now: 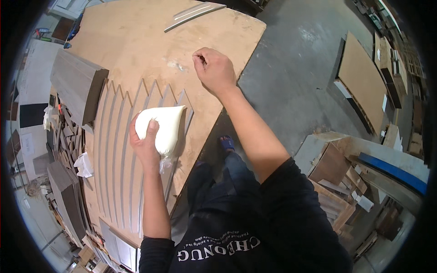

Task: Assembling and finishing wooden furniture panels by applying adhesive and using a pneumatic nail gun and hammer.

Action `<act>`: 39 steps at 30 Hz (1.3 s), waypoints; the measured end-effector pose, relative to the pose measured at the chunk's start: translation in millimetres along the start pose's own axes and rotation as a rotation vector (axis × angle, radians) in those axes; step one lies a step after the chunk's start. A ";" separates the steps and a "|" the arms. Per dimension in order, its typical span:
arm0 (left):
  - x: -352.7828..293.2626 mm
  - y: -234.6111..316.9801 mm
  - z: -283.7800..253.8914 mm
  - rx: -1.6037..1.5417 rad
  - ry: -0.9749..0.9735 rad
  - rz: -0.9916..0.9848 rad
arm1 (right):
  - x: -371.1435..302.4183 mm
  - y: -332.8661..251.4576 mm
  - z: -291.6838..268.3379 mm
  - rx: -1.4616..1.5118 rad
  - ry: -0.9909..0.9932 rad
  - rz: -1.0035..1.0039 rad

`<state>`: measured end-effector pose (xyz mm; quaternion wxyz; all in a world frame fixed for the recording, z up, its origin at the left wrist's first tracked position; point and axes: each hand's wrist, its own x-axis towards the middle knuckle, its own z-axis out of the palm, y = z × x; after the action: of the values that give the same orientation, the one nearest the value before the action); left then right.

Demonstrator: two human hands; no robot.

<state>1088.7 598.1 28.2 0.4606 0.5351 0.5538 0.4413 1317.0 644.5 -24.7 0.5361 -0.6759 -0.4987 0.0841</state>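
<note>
My left hand [146, 148] is wrapped round a plump plastic bag [167, 126] full of a creamy white substance. One corner of the bag points to the right, and its gathered clear end hangs toward me. Beneath it, several long, thin grey strips [122, 154] lie side by side on the wooden tabletop [132, 41]. My right hand [215, 70] hovers over the table's right part with its fingers curled closed; what they hold, if anything, is hidden. A whitish smear [177, 67] marks the wood just left of that hand.
Stacked grey-brown boards [75, 84] sit at the table's left side. More grey strips [193, 14] lie at the far edge. Left of the table are piled offcuts [68, 145]. Across the grey floor [296, 68] on the right are a large panel [364, 82] and a bin of scraps [334, 182].
</note>
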 end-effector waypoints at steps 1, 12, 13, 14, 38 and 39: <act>1.4 0.0 2.0 -0.014 -0.011 0.007 | 0.5 0.1 -1.0 -0.005 0.000 0.005; 3.7 -4.8 8.0 0.031 -0.009 0.076 | 1.3 -3.6 -6.3 -0.007 -0.045 0.053; 2.7 -4.3 7.5 0.021 -0.011 0.085 | 1.2 -3.9 -6.3 -0.005 -0.047 0.053; 2.3 -4.7 6.6 0.022 -0.009 0.085 | 1.1 -4.3 -6.5 -0.002 -0.044 0.047; -29.7 3.9 -37.2 0.168 0.085 0.108 | -7.3 -5.2 -7.0 0.049 -0.090 0.010; -31.7 4.3 -42.2 0.230 0.088 0.159 | -9.0 -5.8 -7.8 0.060 -0.110 0.007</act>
<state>1048.2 566.7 41.4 0.3351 0.6068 0.5762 0.4330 1314.3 632.2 -20.5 0.5278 -0.6556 -0.5220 0.1380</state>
